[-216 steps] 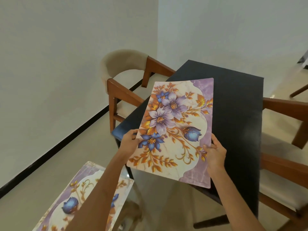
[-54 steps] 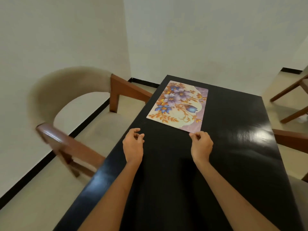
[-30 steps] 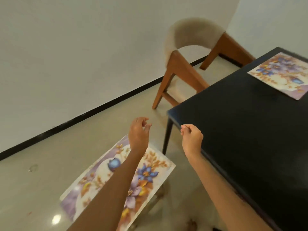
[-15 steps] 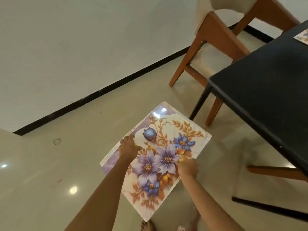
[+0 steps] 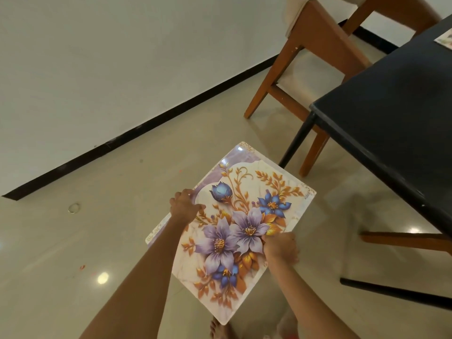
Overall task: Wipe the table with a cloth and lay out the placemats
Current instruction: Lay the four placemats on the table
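White wall [image 5: 97,57], glossy beige floor [image 5: 61,265], wooden chair [image 5: 315,45].

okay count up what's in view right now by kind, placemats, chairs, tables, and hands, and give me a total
Placemats: 2, the floral placemat held in both hands, and the corner of a placemat on the table
Chairs: 1, the wooden chair
Tables: 1, the black table
Hands: 2, left hand, right hand
Total: 6

This is a home dining area. A black dining table [image 5: 391,118] stands on a glossy beige tiled floor [image 5: 122,216], with a wooden chair with pale upholstery [image 5: 315,52] drawn up at its far side, plain white walls [image 5: 122,57] with black skirting [image 5: 146,123], and a flowered placemat [image 5: 244,228].
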`<action>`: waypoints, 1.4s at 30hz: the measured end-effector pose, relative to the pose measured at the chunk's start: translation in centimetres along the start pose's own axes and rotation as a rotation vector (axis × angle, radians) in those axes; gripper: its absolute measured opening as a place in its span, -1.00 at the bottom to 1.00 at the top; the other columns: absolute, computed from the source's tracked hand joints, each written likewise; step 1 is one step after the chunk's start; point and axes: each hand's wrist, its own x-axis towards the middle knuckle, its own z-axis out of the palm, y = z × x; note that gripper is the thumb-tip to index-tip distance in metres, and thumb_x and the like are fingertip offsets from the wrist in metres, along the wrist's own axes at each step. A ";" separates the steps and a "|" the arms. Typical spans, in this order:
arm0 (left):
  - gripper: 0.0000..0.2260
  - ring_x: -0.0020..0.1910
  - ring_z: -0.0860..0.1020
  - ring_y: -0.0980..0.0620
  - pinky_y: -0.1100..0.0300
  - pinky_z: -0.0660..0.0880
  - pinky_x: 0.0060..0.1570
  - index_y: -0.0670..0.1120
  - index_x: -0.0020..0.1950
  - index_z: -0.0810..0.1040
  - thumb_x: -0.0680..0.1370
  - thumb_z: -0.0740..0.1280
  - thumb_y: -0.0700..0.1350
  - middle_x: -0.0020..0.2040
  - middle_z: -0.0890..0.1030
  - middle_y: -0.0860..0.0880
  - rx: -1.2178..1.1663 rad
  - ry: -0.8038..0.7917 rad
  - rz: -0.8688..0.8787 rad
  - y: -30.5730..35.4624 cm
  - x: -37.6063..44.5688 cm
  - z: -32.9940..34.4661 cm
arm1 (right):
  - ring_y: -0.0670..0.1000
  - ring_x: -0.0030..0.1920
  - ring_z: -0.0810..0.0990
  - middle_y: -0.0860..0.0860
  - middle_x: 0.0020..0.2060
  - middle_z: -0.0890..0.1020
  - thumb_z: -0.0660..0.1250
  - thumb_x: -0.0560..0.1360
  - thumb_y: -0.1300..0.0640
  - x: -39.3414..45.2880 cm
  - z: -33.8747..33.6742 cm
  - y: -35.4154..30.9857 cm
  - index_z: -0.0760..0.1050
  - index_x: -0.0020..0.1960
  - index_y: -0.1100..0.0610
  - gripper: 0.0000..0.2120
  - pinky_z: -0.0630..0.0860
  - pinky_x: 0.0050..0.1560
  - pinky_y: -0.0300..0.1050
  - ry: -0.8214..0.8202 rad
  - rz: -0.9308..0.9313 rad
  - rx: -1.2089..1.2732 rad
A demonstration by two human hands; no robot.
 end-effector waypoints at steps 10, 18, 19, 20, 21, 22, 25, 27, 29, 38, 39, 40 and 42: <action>-0.66 0.03 0.58 -0.23 -0.04 0.55 0.07 -0.20 0.21 0.57 0.43 0.39 -0.34 0.11 0.55 -0.25 -0.163 0.096 -0.023 1.3 0.7 -0.9 | 0.30 0.15 0.54 0.27 0.21 0.53 0.17 0.63 0.17 -1.2 -1.2 0.0 0.34 0.32 0.30 -0.68 0.47 0.02 0.07 -0.046 -0.055 0.170; -0.72 -0.04 0.61 -0.19 0.08 0.56 0.01 -0.26 0.09 0.64 0.51 0.19 -0.40 0.01 0.65 -0.24 -0.293 0.144 -0.006 4.7 -0.2 -3.7 | 0.24 0.12 0.57 0.16 0.13 0.62 0.12 0.58 0.37 -2.6 -3.2 -0.9 0.46 0.23 0.24 -0.72 0.39 -0.03 -0.04 0.115 -0.174 0.588; -0.74 -0.07 0.62 -0.20 0.02 0.57 0.02 -0.26 0.09 0.63 0.51 0.21 -0.40 0.00 0.65 -0.26 -0.329 0.145 -0.001 5.2 -0.3 -4.1 | 0.21 0.12 0.57 0.15 0.11 0.62 0.12 0.57 0.38 -2.6 -3.8 -1.1 0.47 0.21 0.24 -0.72 0.37 -0.04 -0.09 0.128 -0.186 0.638; -0.75 -0.11 0.62 -0.18 0.00 0.58 0.00 -0.27 0.08 0.63 0.51 0.23 -0.40 -0.02 0.65 -0.26 -0.352 0.148 0.005 5.9 -0.4 -4.4 | 0.18 0.10 0.57 0.15 0.08 0.63 0.13 0.57 0.38 -2.3 -4.5 -1.3 0.48 0.19 0.24 -0.74 0.35 -0.06 -0.13 0.142 -0.200 0.677; -0.77 -0.19 0.62 -0.13 0.05 0.60 -0.06 -0.26 0.06 0.64 0.51 0.24 -0.40 -0.05 0.66 -0.25 -0.367 0.153 0.016 6.7 -0.6 -4.8 | 0.17 0.07 0.57 0.15 0.05 0.63 0.13 0.58 0.38 -2.1 -5.2 -1.6 0.48 0.17 0.25 -0.76 0.33 -0.09 -0.16 0.158 -0.217 0.708; -0.79 -0.30 0.61 -0.06 0.15 0.60 -0.17 -0.24 0.04 0.64 0.52 0.25 -0.39 -0.08 0.66 -0.21 -0.384 0.158 0.027 7.4 -0.8 -5.1 | 0.15 0.04 0.57 0.15 0.03 0.63 0.13 0.58 0.38 -1.8 -5.9 -1.9 0.48 0.15 0.25 -0.78 0.32 -0.11 -0.19 0.175 -0.236 0.736; -0.87 -0.55 0.54 0.15 0.38 0.46 -0.53 -0.18 -0.04 0.63 0.55 0.29 -0.31 -0.23 0.61 -0.12 -0.470 0.172 0.086 10.7 -1.9 -5.7 | 0.08 -0.03 0.56 0.15 -0.02 0.62 0.14 0.61 0.34 -0.5 -8.5 -2.7 0.47 0.12 0.28 -0.84 0.32 -0.16 -0.30 0.217 -0.283 0.827; -0.88 -0.50 0.54 0.13 0.39 0.45 -0.50 -0.21 -0.05 0.64 0.56 0.31 -0.25 -0.28 0.61 -0.10 -0.506 0.181 0.139 13.0 -2.4 -5.9 | 0.02 -0.02 0.54 0.09 -0.03 0.60 0.16 0.62 0.31 0.6 -10.5 -3.3 0.47 0.10 0.27 -0.86 0.33 -0.15 -0.34 0.235 -0.298 0.880; -0.88 -0.47 0.54 0.14 0.38 0.46 -0.45 -0.21 -0.04 0.65 0.57 0.31 -0.22 -0.29 0.61 -0.08 -0.532 0.171 0.182 15.9 -2.8 -5.6 | -0.01 0.00 0.55 0.02 -0.05 0.59 0.17 0.62 0.29 2.4 -13.1 -4.0 0.48 0.10 0.22 -0.87 0.37 -0.10 -0.31 0.258 -0.315 0.928; -0.86 -0.22 0.53 0.01 0.21 0.48 -0.14 -0.17 0.04 0.67 0.51 0.37 -0.25 -0.14 0.66 -0.12 -0.407 0.075 0.371 29.8 -3.3 -0.7 | 0.03 0.02 0.56 -0.02 -0.03 0.57 0.17 0.63 0.20 14.6 -25.4 -5.4 0.49 0.13 0.10 -0.85 0.51 -0.01 0.01 0.371 -0.210 1.011; -0.86 -0.22 0.53 0.01 0.24 0.44 -0.19 -0.17 0.04 0.67 0.51 0.38 -0.24 -0.15 0.65 -0.10 -0.388 0.068 0.380 31.4 -3.3 -0.1 | 0.01 0.02 0.54 -0.03 -0.03 0.55 0.17 0.63 0.19 16.1 -27.0 -5.5 0.49 0.14 0.10 -0.85 0.50 -0.01 0.00 0.384 -0.193 1.018; -0.86 -0.20 0.54 0.00 0.24 0.42 -0.19 -0.18 0.05 0.67 0.52 0.38 -0.22 -0.14 0.64 -0.09 -0.379 0.057 0.387 33.2 -3.3 0.6 | -0.01 0.02 0.53 -0.04 -0.02 0.54 0.18 0.63 0.19 17.8 -28.5 -5.6 0.49 0.15 0.10 -0.84 0.49 -0.01 -0.01 0.394 -0.178 1.025; -0.84 -0.15 0.58 -0.05 0.18 0.49 -0.13 -0.16 0.07 0.66 0.53 0.38 -0.19 -0.10 0.66 -0.09 -0.367 0.025 0.394 36.2 -3.0 1.7 | -0.03 0.02 0.50 -0.04 -0.01 0.52 0.18 0.63 0.19 20.4 -31.1 -5.7 0.49 0.19 0.11 -0.82 0.46 -0.04 -0.05 0.405 -0.154 1.019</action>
